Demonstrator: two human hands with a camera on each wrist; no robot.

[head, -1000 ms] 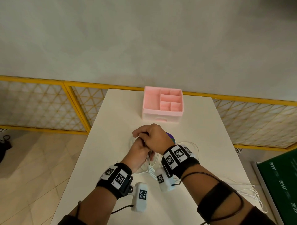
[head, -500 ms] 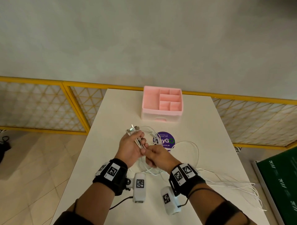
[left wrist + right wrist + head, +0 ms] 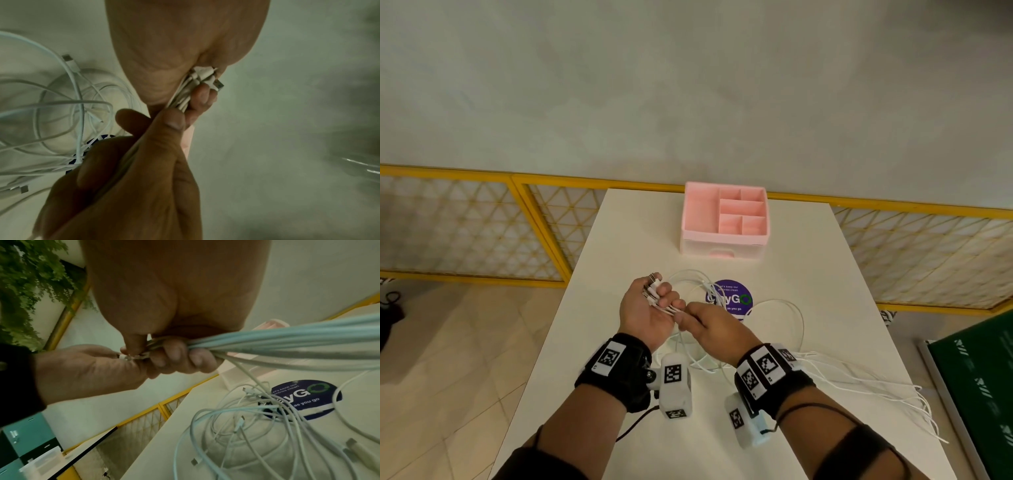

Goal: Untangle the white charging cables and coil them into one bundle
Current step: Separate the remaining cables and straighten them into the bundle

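Several white charging cables [image 3: 784, 318] loop over the white table [image 3: 619, 240]; their far ends trail to the right table edge [image 3: 914, 404]. My left hand [image 3: 650, 308] grips a bunch of plug ends [image 3: 652, 281], fingers curled round them; the wrist view shows the plug ends [image 3: 202, 78] under its fingertips. My right hand [image 3: 709, 325] sits just right of it, fingers curled round the same cable bundle [image 3: 287, 344]. Loose coils [image 3: 246, 426] and free plugs lie on the table below both hands.
A pink compartment organizer [image 3: 724, 219] stands at the table's far middle. A round purple sticker [image 3: 732, 299] lies under the cables. Yellow mesh railing [image 3: 482, 226] runs behind and left. A green board [image 3: 983, 394] stands on the floor at right.
My right hand came off the top of my left hand and drew back to its right side along the cables. The plug ends now show above my left fingers.
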